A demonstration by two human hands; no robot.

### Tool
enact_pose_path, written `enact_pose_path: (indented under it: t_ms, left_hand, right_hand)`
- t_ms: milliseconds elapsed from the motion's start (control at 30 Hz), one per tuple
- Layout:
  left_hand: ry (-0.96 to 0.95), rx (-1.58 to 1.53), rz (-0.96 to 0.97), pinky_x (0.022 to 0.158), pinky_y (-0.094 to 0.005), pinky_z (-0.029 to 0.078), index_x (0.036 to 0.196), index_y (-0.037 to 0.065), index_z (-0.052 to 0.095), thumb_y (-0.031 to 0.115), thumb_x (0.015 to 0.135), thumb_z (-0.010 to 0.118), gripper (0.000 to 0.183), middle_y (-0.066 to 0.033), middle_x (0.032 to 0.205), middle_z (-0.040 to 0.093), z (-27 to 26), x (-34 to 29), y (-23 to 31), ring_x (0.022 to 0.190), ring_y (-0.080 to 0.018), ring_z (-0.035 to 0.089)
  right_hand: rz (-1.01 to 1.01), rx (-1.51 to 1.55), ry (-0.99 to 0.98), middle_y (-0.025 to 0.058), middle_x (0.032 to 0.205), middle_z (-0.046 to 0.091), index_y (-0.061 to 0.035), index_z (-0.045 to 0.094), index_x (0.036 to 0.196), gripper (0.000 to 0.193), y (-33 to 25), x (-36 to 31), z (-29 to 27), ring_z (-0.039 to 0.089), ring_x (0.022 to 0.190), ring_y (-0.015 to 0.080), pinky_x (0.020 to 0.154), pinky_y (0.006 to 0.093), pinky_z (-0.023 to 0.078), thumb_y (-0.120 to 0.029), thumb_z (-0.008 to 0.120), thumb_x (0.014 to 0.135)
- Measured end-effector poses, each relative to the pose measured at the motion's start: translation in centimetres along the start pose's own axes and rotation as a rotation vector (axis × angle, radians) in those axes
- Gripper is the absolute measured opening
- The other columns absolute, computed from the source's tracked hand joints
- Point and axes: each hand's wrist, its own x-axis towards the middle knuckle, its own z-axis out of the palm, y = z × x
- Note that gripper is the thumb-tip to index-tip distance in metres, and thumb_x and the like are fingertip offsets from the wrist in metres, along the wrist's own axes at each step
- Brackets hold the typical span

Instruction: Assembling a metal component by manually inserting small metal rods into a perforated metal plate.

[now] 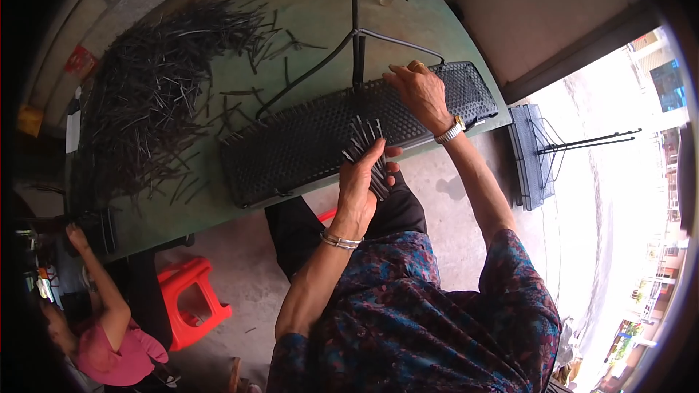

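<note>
Well, the person's L hand [360, 180] is curled round a bundle of thin dark strips [363, 138], thumb on top & fingers below, at the near side of a black holed panel [291, 147]. The panel lies aslant along the near edge of the green table [309, 11], w/ what look like strip ends sticking up along its far edge. R hand [422, 96] is at that far edge, fingers bent, thumb & forefinger nearly together; can't tell if a strip is pinched betw. them. The pile [145, 94] of loose strips sits on the table's L side, & a dark wire frame [356, 32] reaches down to the panel's far edge. Prob. best to fan the bundle a bit, ends level, so the R fingertips can draw one strip w/o dragging others. Each strip should go straight to its hole, held low & pressed gently, as a thin one may bend if pushed askew. R knuckles need to clear the frame, too.
</note>
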Motion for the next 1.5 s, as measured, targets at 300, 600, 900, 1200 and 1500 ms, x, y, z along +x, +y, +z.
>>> enact_pose_path:
  t_ms: [300,600,900,1200,1500]
  left_hand:
    - [0.01,0.059,0.036,0.048,-0.0259,0.045,0.099,0.008,0.063,0.022,0.086,0.07,0.02,-0.0101,0.085,0.07,0.3,-0.1,0.3,0.069,-0.0192,0.067]
    - [0.029,0.131,0.052,0.05,-0.0263,0.049,0.099,0.005,0.062,0.022,0.088,0.067,0.02,-0.0125,0.085,0.069,0.2,0.5,-0.2,0.063,-0.0169,0.064]
    - [-0.019,0.042,0.046,0.051,-0.0268,0.048,0.102,0.002,0.061,0.019,0.091,0.064,0.021,-0.0096,0.079,0.064,0.8,0.9,-0.5,0.063,-0.0128,0.057]
    - [-0.025,0.049,0.037,0.05,-0.0263,0.046,0.101,0.002,0.062,0.018,0.09,0.065,0.019,-0.0101,0.08,0.064,1.6,1.4,-0.7,0.063,-0.0133,0.057]
    - [-0.014,0.12,0.063,0.053,-0.0251,0.044,0.098,0.007,0.067,0.019,0.088,0.067,0.015,-0.005,0.087,0.069,2.2,1.3,-0.9,0.071,-0.013,0.061]
  right_hand:
    - [0.151,0.776,-0.543,0.0087,0.077,0.064,0.0015,0.064,0.096,0.022,-3.7,-2.5,-5.5,0.06,0.074,0.0137,0.066,0.0282,0.047,-0.019,0.062,0.09]
    - [0.202,0.461,0.086,0.0094,0.075,0.065,0.0002,0.059,0.095,0.011,-0.7,-0.2,-4.3,0.065,0.063,0.0161,0.058,0.0287,0.05,-0.01,0.057,0.091]
    - [0.063,0.201,0.109,0.0119,0.073,0.062,-0.0072,0.06,0.092,0.008,2.0,0.6,-0.3,0.063,0.065,0.0294,0.059,0.0367,0.048,-0.015,0.058,0.089]
    - [-0.051,-0.009,-0.002,0.0115,0.079,0.062,-0.0105,0.064,0.094,0.014,2.3,0.3,-0.6,0.062,0.069,0.0288,0.061,0.0382,0.048,-0.022,0.059,0.088]
    - [0.267,0.883,-0.623,0.0038,0.075,0.062,0.0014,0.062,0.098,0.023,-1.5,-2.5,-6.1,0.058,0.067,0.0104,0.062,0.0257,0.049,-0.021,0.062,0.091]
